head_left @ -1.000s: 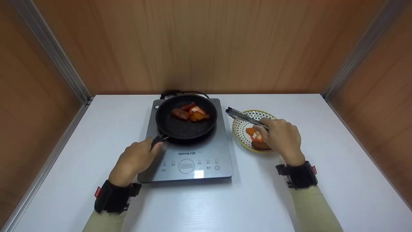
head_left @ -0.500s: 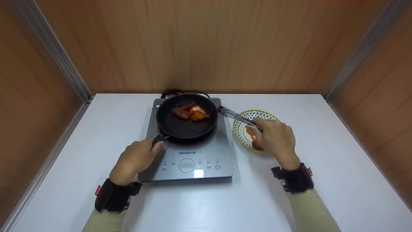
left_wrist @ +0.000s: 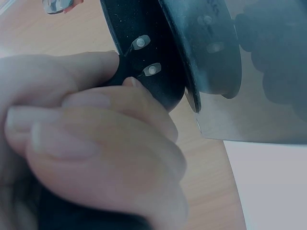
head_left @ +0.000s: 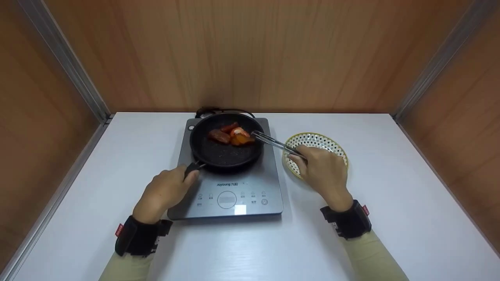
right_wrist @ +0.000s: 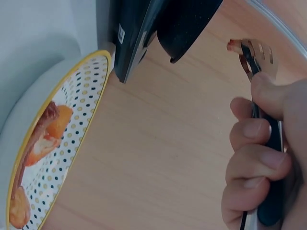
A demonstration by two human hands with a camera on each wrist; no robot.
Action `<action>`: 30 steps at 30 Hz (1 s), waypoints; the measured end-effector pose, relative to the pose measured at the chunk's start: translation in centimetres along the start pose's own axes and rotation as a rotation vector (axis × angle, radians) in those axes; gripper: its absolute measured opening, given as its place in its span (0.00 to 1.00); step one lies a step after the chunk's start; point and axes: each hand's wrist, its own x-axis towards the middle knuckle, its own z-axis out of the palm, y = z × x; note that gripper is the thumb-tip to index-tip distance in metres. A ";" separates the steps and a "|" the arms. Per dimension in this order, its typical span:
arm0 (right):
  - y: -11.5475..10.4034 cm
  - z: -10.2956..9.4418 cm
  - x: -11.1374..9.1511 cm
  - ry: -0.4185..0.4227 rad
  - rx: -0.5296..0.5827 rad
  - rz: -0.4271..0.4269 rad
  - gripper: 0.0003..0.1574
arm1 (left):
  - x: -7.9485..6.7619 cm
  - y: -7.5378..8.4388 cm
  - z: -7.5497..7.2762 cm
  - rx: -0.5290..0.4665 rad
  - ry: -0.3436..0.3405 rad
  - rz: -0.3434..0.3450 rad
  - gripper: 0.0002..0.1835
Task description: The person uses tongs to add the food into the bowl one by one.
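Note:
In the head view my left hand (head_left: 164,195) grips the black handle (head_left: 191,168) of a frying pan (head_left: 222,156). My right hand (head_left: 322,169) holds metal tongs (head_left: 275,142), their tips over the pan's right edge beside the food. Reddish-brown pieces (head_left: 218,136), a red-and-white piece (head_left: 239,132) and an orange piece (head_left: 242,139) lie in the pan. At the tong tips in the right wrist view shows a small reddish bit (right_wrist: 233,46); its kind cannot be told. Under my right hand sits a dotted, yellow-rimmed bowl (head_left: 320,141); the food in it (right_wrist: 48,143) shows only in the right wrist view.
Beneath the pan is a grey induction cooker (head_left: 250,175) with a touch panel at its front. Its black cord (head_left: 209,112) runs behind it. A white table (head_left: 250,249) carries everything. Wooden panels (head_left: 250,58) stand at the back and both sides.
My right hand has carried the tongs left, from above the bowl to over the pan's right edge, and now covers the bowl's food in the head view. My left hand stays on the handle.

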 end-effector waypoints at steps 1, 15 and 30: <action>-0.2 0.1 0.0 0.011 0.002 -0.001 0.17 | 0.0 0.0 0.0 0.005 0.000 0.000 0.21; -1.3 0.7 -0.1 0.030 -0.053 -0.029 0.18 | 0.3 0.5 0.2 0.002 -0.003 0.010 0.21; -6.8 2.8 4.2 -0.116 -0.103 -0.074 0.17 | 0.1 -0.4 -0.2 0.007 -0.028 -0.001 0.24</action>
